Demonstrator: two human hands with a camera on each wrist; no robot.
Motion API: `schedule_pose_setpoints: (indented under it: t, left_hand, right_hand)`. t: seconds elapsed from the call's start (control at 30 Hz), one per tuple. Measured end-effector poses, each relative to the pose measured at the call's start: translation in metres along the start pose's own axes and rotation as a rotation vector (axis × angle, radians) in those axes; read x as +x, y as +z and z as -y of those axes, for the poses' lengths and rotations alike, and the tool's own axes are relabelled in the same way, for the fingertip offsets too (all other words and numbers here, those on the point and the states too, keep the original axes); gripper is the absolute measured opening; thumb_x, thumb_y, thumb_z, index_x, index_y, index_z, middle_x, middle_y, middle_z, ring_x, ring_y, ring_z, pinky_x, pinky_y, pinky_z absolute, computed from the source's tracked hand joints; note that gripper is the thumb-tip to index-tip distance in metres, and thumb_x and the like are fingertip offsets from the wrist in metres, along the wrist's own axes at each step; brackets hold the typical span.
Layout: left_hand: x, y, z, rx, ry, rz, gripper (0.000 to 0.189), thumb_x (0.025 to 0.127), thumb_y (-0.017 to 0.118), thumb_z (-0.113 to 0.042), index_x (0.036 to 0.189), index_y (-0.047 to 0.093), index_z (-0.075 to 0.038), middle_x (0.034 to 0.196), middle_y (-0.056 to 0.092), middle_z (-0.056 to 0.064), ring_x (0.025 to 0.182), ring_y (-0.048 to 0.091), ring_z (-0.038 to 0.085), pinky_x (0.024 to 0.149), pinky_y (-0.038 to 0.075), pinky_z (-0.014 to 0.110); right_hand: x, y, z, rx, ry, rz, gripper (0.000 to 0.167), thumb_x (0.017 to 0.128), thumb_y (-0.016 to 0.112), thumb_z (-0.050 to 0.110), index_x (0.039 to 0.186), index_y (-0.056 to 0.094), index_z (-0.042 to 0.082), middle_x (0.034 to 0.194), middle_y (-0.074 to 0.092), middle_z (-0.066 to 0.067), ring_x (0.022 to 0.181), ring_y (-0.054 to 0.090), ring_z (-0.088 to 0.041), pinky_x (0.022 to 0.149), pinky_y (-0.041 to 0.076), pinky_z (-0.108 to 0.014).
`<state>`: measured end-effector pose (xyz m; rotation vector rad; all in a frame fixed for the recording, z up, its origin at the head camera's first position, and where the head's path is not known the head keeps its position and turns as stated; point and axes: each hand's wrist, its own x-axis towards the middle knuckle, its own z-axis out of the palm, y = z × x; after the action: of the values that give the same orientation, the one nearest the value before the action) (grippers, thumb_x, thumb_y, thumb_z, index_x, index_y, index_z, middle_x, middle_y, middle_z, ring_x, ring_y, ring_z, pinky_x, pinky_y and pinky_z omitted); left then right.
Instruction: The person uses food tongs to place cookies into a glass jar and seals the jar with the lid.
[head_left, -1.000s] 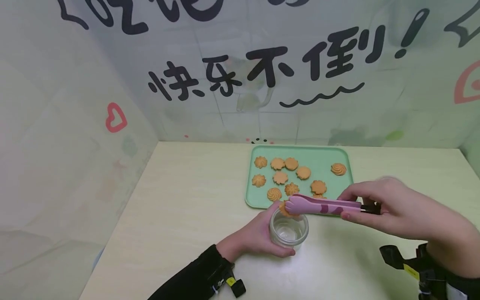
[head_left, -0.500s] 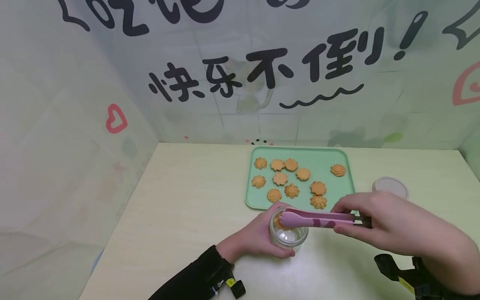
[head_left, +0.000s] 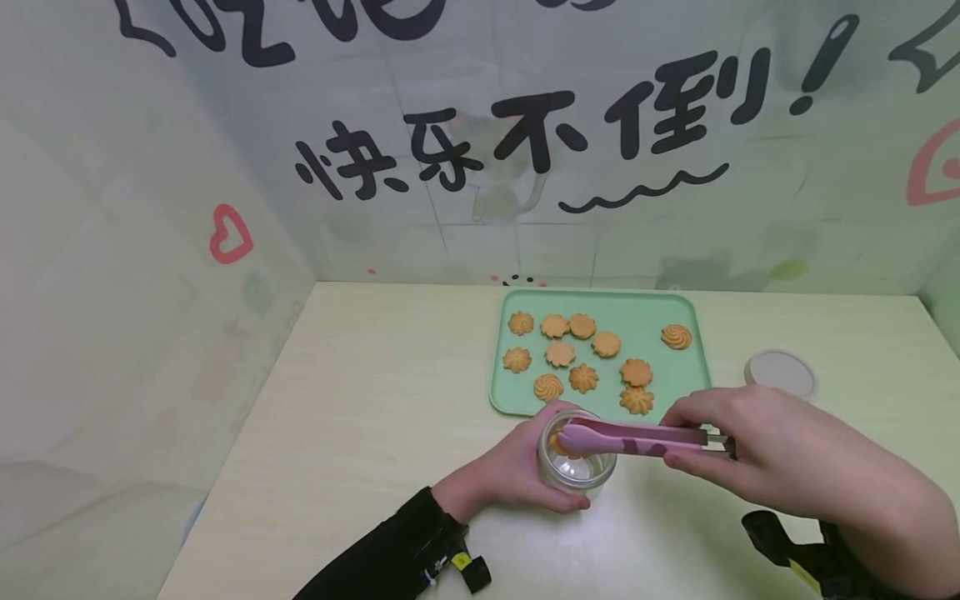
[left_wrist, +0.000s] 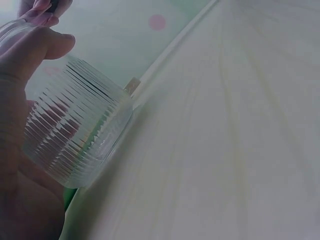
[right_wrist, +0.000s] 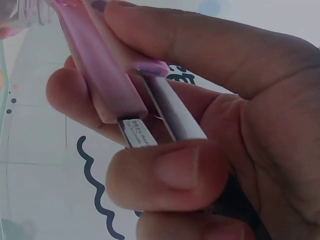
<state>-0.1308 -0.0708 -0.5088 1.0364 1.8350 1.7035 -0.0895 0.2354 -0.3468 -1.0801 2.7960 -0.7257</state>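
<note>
On the back wall (head_left: 450, 250), through the head view, I read the large black Chinese lettering (head_left: 538, 146) "快乐不倒!", with a wavy line (head_left: 647, 193) beneath part of it. The upper row (head_left: 268, 55) is cut off by the top edge; I cannot read it whole. In the right wrist view, small print (right_wrist: 136, 131) on the pink tongs' (right_wrist: 97, 60) metal strip is illegible to me.

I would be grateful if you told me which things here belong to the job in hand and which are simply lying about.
Seemingly part of the job:
jar, held by the left hand
tongs, held by the right hand
cookie at the tongs' tips
tray bearing more cookies

Not in use now:
round pale lid beside the tray, possibly the jar's
red heart, wall decoration
</note>
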Motion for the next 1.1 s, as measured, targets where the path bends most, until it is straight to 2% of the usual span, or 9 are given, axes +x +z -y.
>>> schedule_pose_setpoints:
  t: [0.17,0.27,0.33,0.53,0.67,0.73,0.8,0.9,1.1]
  left_hand:
    - [0.000,0.001,0.000,-0.028,0.016,0.006,0.089,0.077,0.095,0.002,0.148,0.043,-0.013,0.146,0.064,0.012,0.129,0.066,0.018,0.113,0.055,0.040]
    - [-0.001,0.002,0.001,-0.046,0.024,0.011,0.088,0.078,0.093,0.004,0.148,0.043,-0.012,0.147,0.063,0.017,0.128,0.067,0.019,0.109,0.058,0.041]
    - [-0.001,0.002,0.002,-0.041,0.019,0.011,0.088,0.078,0.093,0.004,0.148,0.043,-0.013,0.147,0.062,0.016,0.129,0.067,0.018,0.109,0.058,0.041]
    - [-0.001,0.001,0.002,0.022,-0.010,-0.002,0.092,0.076,0.096,-0.001,0.150,0.043,-0.017,0.146,0.063,0.004,0.133,0.063,0.016,0.116,0.052,0.039]
    - [-0.001,0.000,0.001,0.035,-0.006,-0.009,0.093,0.076,0.096,-0.001,0.151,0.043,-0.018,0.144,0.064,0.005,0.133,0.063,0.019,0.118,0.050,0.039]
    - [-0.001,0.001,0.000,0.040,0.010,-0.013,0.091,0.077,0.096,-0.001,0.149,0.044,-0.016,0.144,0.065,0.006,0.134,0.062,0.020,0.119,0.049,0.040]
    - [-0.002,0.002,-0.001,0.050,0.019,-0.018,0.089,0.076,0.097,-0.001,0.148,0.045,-0.016,0.143,0.065,0.006,0.135,0.062,0.019,0.120,0.048,0.040]
    - [-0.001,0.002,-0.002,0.064,0.034,-0.026,0.087,0.076,0.097,-0.002,0.144,0.047,-0.015,0.143,0.066,0.005,0.135,0.061,0.018,0.120,0.047,0.040]
    - [-0.001,0.004,-0.002,0.069,0.064,-0.031,0.086,0.074,0.097,0.000,0.143,0.047,-0.013,0.142,0.065,0.006,0.134,0.062,0.019,0.119,0.048,0.041]
  right_hand:
    - [-0.001,0.001,0.000,0.009,0.058,0.032,0.016,0.096,0.087,0.037,0.107,0.077,0.031,0.087,0.059,0.028,0.060,0.041,0.007,0.051,0.040,-0.019]
    - [-0.002,0.002,-0.002,0.009,0.068,0.032,0.023,0.093,0.090,0.040,0.108,0.078,0.028,0.089,0.061,0.027,0.063,0.043,0.007,0.052,0.041,-0.020]
    - [-0.004,0.002,-0.003,0.007,0.064,0.022,0.026,0.091,0.091,0.039,0.109,0.078,0.026,0.089,0.061,0.027,0.061,0.042,0.007,0.052,0.041,-0.020]
    - [-0.006,-0.001,-0.004,0.011,0.009,-0.050,0.025,0.091,0.092,0.032,0.110,0.077,0.027,0.088,0.059,0.028,0.057,0.040,0.009,0.050,0.041,-0.018]
    - [-0.006,-0.004,-0.005,-0.024,-0.035,-0.143,0.031,0.086,0.095,0.027,0.110,0.075,0.031,0.082,0.055,0.031,0.062,0.041,0.008,0.057,0.041,-0.017]
    - [-0.006,-0.008,-0.006,-0.040,-0.021,-0.186,0.035,0.085,0.096,0.025,0.113,0.076,0.030,0.079,0.051,0.031,0.063,0.041,0.007,0.057,0.040,-0.018]
    - [-0.005,-0.011,-0.010,-0.052,0.012,-0.224,0.038,0.084,0.097,0.024,0.116,0.076,0.028,0.075,0.048,0.028,0.063,0.041,0.005,0.056,0.039,-0.020]
    - [-0.005,-0.017,-0.021,-0.019,0.129,-0.222,0.038,0.090,0.092,0.023,0.124,0.075,0.018,0.076,0.052,0.019,0.057,0.042,0.002,0.049,0.039,-0.023]
    - [0.001,-0.019,-0.065,-0.027,0.331,-0.215,0.038,0.102,0.080,0.029,0.129,0.071,0.004,0.080,0.063,0.004,0.051,0.045,-0.007,0.050,0.039,-0.028]
